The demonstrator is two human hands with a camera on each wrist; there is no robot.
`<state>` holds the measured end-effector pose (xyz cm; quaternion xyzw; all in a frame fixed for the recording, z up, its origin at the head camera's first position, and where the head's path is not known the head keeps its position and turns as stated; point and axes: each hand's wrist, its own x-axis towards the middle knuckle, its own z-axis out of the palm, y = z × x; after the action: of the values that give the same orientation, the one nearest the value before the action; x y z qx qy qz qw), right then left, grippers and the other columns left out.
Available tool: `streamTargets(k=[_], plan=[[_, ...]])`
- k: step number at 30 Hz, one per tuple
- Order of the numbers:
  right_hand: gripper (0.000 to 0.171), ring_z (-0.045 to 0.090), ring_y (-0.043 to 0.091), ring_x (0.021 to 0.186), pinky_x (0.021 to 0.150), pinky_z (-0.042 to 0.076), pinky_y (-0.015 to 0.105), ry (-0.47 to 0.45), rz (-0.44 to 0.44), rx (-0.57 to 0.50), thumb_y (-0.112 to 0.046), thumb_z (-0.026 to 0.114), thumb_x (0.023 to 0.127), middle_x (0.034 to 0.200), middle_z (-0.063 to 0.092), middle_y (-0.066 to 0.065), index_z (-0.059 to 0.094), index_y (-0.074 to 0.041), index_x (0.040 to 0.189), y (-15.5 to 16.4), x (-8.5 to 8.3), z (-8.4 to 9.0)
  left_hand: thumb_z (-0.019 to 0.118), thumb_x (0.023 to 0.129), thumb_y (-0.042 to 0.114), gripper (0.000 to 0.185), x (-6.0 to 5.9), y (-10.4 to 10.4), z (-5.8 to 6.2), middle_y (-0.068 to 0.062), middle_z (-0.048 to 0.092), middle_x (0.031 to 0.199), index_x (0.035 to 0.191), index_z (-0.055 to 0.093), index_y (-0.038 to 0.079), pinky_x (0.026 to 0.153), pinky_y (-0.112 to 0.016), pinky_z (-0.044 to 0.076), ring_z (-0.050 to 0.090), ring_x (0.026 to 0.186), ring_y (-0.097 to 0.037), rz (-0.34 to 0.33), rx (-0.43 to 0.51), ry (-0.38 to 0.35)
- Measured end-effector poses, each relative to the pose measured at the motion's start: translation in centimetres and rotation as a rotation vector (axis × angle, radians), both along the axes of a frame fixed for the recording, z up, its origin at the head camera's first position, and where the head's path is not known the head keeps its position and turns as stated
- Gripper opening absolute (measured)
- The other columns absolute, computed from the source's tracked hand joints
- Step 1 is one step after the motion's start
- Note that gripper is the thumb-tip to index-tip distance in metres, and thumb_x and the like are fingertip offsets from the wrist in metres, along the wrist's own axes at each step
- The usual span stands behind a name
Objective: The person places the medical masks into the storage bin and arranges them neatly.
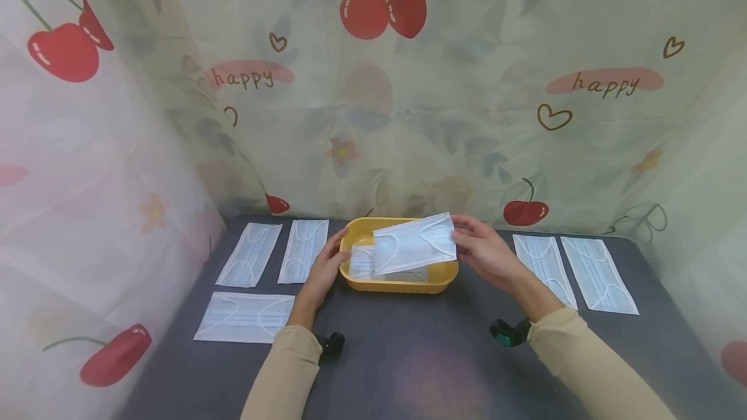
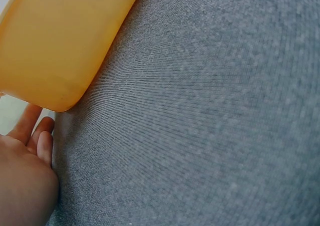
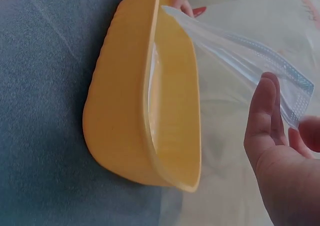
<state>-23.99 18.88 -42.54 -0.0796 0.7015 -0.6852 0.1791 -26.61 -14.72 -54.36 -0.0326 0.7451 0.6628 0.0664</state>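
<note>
A yellow plastic basket (image 1: 397,287) stands on the dark table, with at least one pale blue face mask (image 1: 360,263) lying inside. My left hand (image 1: 322,272) holds the basket's left end, its thumb at the rim; the left wrist view shows fingers (image 2: 30,128) beside the basket's outer wall. Above the basket, my right hand (image 1: 487,248) pinches the right end of another face mask (image 1: 414,244) between thumb and fingers. That mask slants over the opening, ear loops showing, and its far end dips toward the rim in the right wrist view.
Left of the basket lie two upright masks (image 1: 249,255) (image 1: 303,251) and a sideways mask (image 1: 245,317). On the right, two more masks (image 1: 545,268) (image 1: 600,274) lie side by side, one partly behind my right forearm. A printed curtain (image 1: 408,115) surrounds the dark table (image 1: 385,342).
</note>
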Motion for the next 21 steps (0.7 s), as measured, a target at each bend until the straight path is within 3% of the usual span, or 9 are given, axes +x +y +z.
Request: streamTargets(k=[11,21], plan=[[0.051,0.058,0.025,0.124,0.096,0.057,0.028,-0.038,-0.040,0.037,-0.015,0.041,0.109,0.154,0.044,0.024,0.028,-0.004,0.157,-2.2,-0.8,-0.1,0.052,0.102,0.021,0.053,0.1,0.0,0.0,-0.008,0.041,0.162,0.152,0.044,0.037,0.127,-0.054,0.024,0.035,0.153,-0.030,0.000,-0.002,-0.002],[0.047,0.065,0.019,0.106,0.093,0.059,0.031,-0.056,-0.042,0.039,-0.009,0.039,0.109,0.146,0.050,0.026,0.030,-0.001,0.155,-4.4,-1.7,-0.4,0.052,0.103,0.023,0.053,0.1,-0.1,0.3,-0.010,0.039,0.164,0.154,0.043,0.034,0.127,-0.054,0.022,0.033,0.154,-0.031,-0.017,0.003,-0.001]])
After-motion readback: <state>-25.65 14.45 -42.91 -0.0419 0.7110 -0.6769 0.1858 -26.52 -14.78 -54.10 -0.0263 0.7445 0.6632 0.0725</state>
